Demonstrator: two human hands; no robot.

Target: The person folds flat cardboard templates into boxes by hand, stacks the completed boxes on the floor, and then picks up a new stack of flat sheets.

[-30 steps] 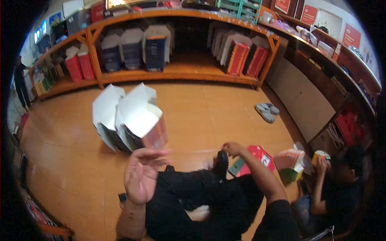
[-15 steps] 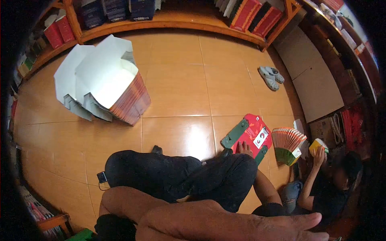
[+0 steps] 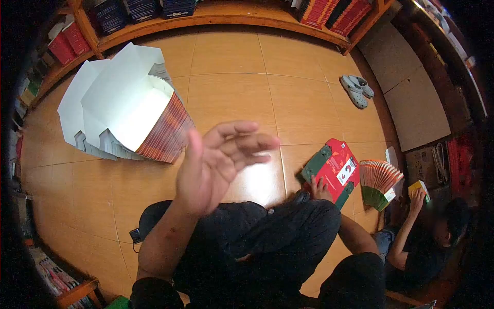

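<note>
My left hand point(image 3: 221, 165) is raised over the floor in front of my crossed legs, thumb up and fingers apart, holding nothing. On the lower edge of a flat red card piece with green flaps point(image 3: 337, 167) rests my right hand point(image 3: 321, 190), its fingers spread flat. To the left stands a large nested stack of open cartons point(image 3: 162, 131), with white insides and red-orange sides. A fanned row of folded cartons point(image 3: 380, 177), orange-edged with green ends, lies just right of the red piece.
A co-worker point(image 3: 427, 247) sits at the right with a small yellow box point(image 3: 418, 189) in one hand. Grey clogs point(image 3: 356, 91) lie on the tiled floor point(image 3: 226, 98). A wooden shelf point(image 3: 231, 19) with stacked cartons runs along the back. A small black device point(image 3: 135, 236) lies by my left knee.
My left hand has swung from across the bottom of the view to a raised spot ahead of me, fingers spread. My right hand stays on the red piece. The view has shifted slightly.
</note>
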